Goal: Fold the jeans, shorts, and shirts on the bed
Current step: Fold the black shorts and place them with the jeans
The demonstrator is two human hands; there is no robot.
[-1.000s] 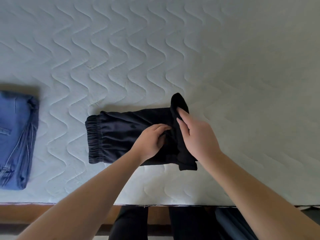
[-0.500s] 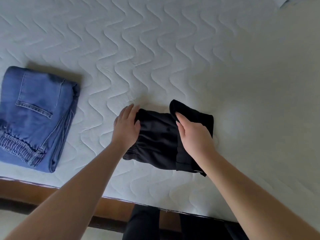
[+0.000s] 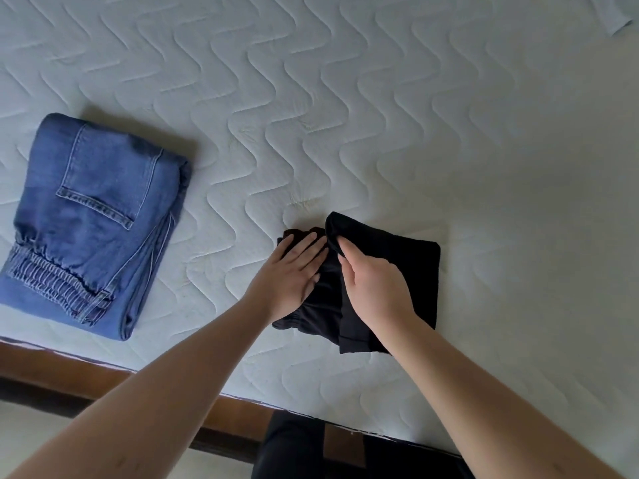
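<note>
Your jeans [image 3: 93, 223] lie folded, well left of the black shorts [image 3: 408, 281]; your left hand [image 3: 294, 274] presses those flat, your right hand [image 3: 373, 288] pinches a fold. Shirts remain.

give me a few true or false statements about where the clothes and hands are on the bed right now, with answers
1. The folded blue jeans lie apart from the black shorts, nearer the left edge of the view. True.
2. The left hand lies flat on the shorts with straight fingers. True.
3. The right hand rests on the jeans. False: it is on the shorts, its grip pinching a raised fold of the black cloth.
4. The shorts hang over the edge of the bed. False: they lie wholly on the quilted top, near the edge.
5. The jeans show a back pocket on top. True.
</note>
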